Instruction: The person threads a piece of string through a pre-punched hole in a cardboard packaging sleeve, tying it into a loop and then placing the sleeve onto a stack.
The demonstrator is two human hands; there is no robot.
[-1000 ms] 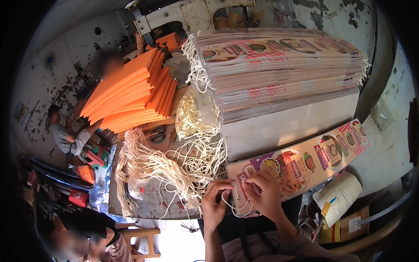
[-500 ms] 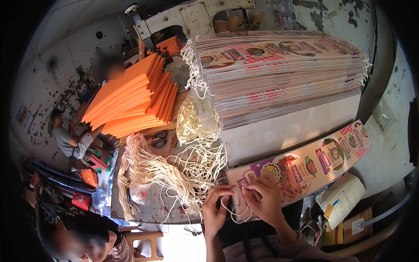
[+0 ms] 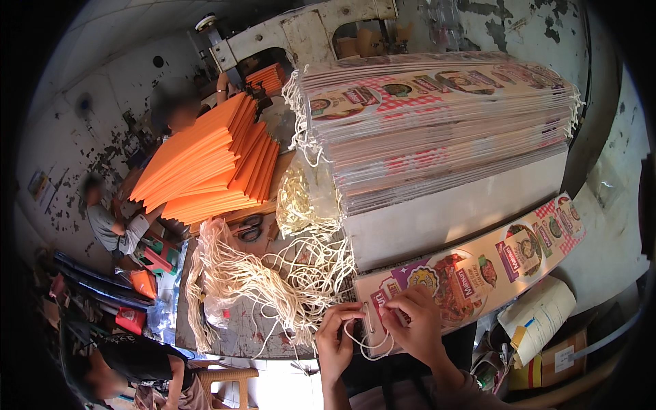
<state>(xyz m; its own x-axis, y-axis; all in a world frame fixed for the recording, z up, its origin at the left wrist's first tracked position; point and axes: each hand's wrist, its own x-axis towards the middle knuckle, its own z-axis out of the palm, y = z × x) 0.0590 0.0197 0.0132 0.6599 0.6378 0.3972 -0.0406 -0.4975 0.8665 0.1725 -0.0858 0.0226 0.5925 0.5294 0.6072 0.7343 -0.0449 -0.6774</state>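
Note:
A long printed panel (image 3: 517,256) with food pictures lies slantwise before me on the table's near edge. A thin cream cord (image 3: 370,347) passes through holes at its left end and hangs in a loop below. At that end, my left hand (image 3: 335,343) pinches the cord beside the panel's edge, fingers bent. My right hand (image 3: 414,324) rests over the panel, thumb and fingertips closed on the cord; the exact grip is partly hidden by the fingers. A tangled bundle of cream cords (image 3: 273,287) lies left of my hands.
Behind the panel rises a tall stack of similar corded panels (image 3: 444,130). Orange folded sheets (image 3: 205,160) are piled at far left, near scissors (image 3: 251,228) and a clear bag (image 3: 295,195). A co-worker (image 3: 137,365) is at lower left beside a stool (image 3: 239,386). A rolled sheet (image 3: 540,311) stands at right.
Both hands stay at the panel's left end with only slight finger movement. The whole view has shifted a little. The co-worker at lower left has changed posture.

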